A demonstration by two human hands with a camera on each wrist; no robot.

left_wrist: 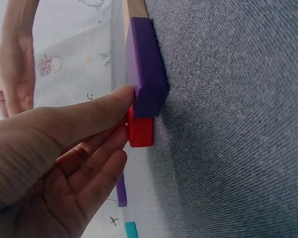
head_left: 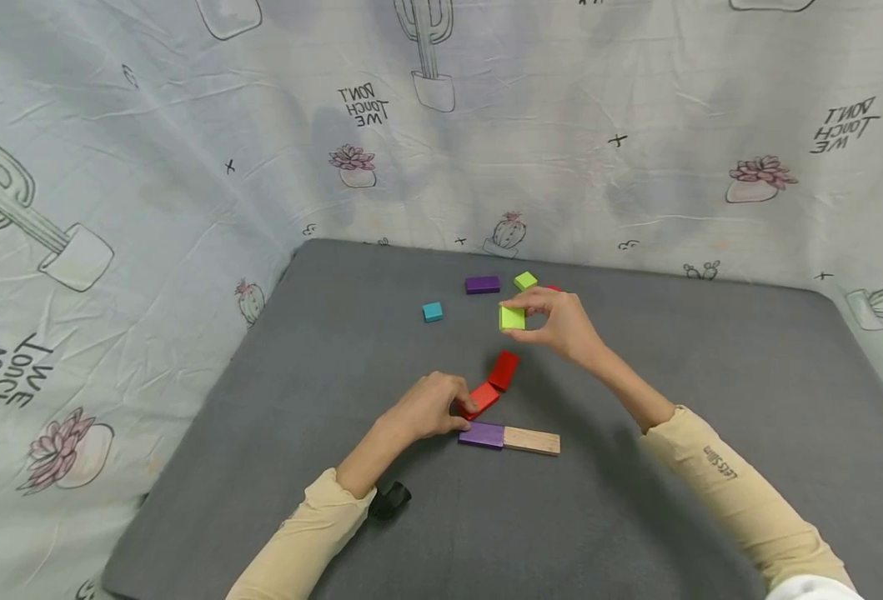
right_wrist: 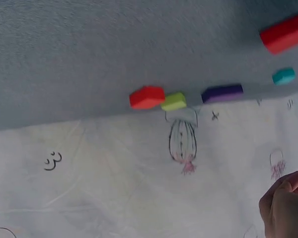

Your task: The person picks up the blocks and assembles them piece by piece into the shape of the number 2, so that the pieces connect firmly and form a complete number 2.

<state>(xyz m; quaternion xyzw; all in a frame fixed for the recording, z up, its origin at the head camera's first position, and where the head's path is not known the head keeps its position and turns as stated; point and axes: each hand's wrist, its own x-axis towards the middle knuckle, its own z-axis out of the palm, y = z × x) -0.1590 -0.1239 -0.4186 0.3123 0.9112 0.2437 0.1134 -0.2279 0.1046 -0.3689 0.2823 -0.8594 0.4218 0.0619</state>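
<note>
My right hand pinches a lime-green block between thumb and fingers, raised over the table. My left hand reaches low over two blocks, its fingertips at a red block and its thumb at the end of a purple block. Those fingers look only loosely bent in the left wrist view. End to end with the purple block lies a plain wooden block. Another red block meets the first at a corner, angled away from me. In the right wrist view, only part of the right hand shows.
Farther back on the grey table lie a blue block, another purple block, a second lime-green block and a red block beside it. A cactus-printed cloth hangs behind the table.
</note>
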